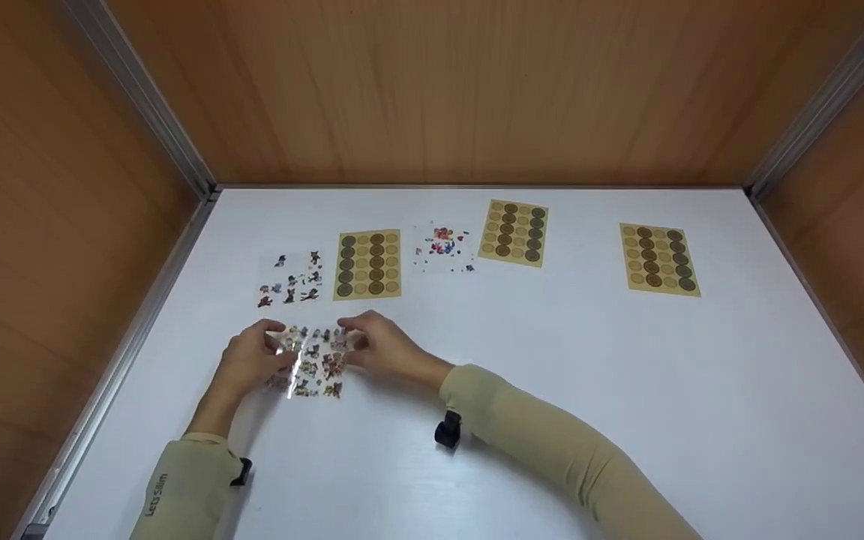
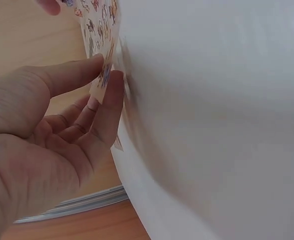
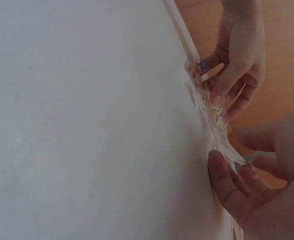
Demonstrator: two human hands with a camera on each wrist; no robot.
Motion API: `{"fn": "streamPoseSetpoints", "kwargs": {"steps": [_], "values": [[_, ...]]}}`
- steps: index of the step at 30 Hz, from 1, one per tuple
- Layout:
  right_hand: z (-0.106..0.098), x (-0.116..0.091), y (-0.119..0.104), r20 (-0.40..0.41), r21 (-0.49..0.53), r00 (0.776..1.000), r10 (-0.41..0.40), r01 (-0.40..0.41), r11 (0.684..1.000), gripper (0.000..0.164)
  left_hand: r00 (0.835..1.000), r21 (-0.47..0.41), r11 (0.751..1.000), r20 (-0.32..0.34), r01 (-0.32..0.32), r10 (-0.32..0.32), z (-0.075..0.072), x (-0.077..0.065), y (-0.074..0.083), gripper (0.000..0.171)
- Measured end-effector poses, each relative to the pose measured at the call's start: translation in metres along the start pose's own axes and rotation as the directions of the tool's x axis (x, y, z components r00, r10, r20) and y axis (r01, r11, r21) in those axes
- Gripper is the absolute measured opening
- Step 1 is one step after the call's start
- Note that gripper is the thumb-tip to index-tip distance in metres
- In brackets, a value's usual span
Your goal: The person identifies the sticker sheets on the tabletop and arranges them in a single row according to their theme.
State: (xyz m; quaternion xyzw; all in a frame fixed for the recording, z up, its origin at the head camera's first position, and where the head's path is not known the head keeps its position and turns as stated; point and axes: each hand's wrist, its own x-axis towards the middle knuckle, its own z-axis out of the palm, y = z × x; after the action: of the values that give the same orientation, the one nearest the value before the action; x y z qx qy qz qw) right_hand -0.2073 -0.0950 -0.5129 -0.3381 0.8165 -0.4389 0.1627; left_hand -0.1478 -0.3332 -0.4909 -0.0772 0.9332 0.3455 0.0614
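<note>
A clear sticker sheet [image 1: 316, 367] printed with small colourful cartoon figures is held between both hands, close over the white table at the left front. On its left edge, my left hand [image 1: 244, 356] pinches it; thumb and fingertips meet on the sheet [image 2: 99, 30] in the left wrist view. My right hand [image 1: 387, 346] holds the opposite edge, its fingers curled at a corner of the sheet [image 3: 219, 120] in the right wrist view. Light glares off a strip of the plastic.
Beyond the hands lie another clear sheet with dark figures [image 1: 291, 280], a gold sheet of round stickers [image 1: 367, 264] and a clear sheet with red and blue figures [image 1: 443, 247]. Two more gold sheets [image 1: 513, 232] lie farther right. Wood panels [image 1: 439, 90] wall the table's back and sides.
</note>
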Motion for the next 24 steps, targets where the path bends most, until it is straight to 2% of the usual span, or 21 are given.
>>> {"fn": "streamPoseSetpoints", "kwargs": {"steps": [3,7,14,21,24], "values": [[0.003,-0.003,-0.005,0.006,-0.18,0.998,-0.067,0.067,0.981,0.059,1.0,0.025,1.0,0.008,0.003,-0.004,-0.001,-0.003,-0.001,0.054],[0.008,-0.007,-0.01,0.031,-0.352,0.995,-0.096,0.101,0.93,0.055,1.0,0.052,0.999,0.015,0.007,-0.008,-0.002,-0.006,-0.004,0.052],[0.017,-0.01,-0.013,0.087,-0.515,0.993,-0.077,0.111,0.85,0.043,1.0,0.079,0.997,0.025,0.016,-0.018,-0.005,-0.007,-0.004,0.049],[0.023,-0.011,-0.009,0.092,-0.623,0.99,-0.106,0.14,0.769,0.06,0.998,0.076,0.996,0.038,0.042,-0.045,-0.006,-0.01,-0.005,0.05],[0.024,-0.012,-0.011,0.099,-0.642,0.991,-0.089,0.132,0.755,0.063,0.999,0.072,0.997,0.037,0.031,-0.034,-0.006,-0.009,-0.006,0.049]]}}
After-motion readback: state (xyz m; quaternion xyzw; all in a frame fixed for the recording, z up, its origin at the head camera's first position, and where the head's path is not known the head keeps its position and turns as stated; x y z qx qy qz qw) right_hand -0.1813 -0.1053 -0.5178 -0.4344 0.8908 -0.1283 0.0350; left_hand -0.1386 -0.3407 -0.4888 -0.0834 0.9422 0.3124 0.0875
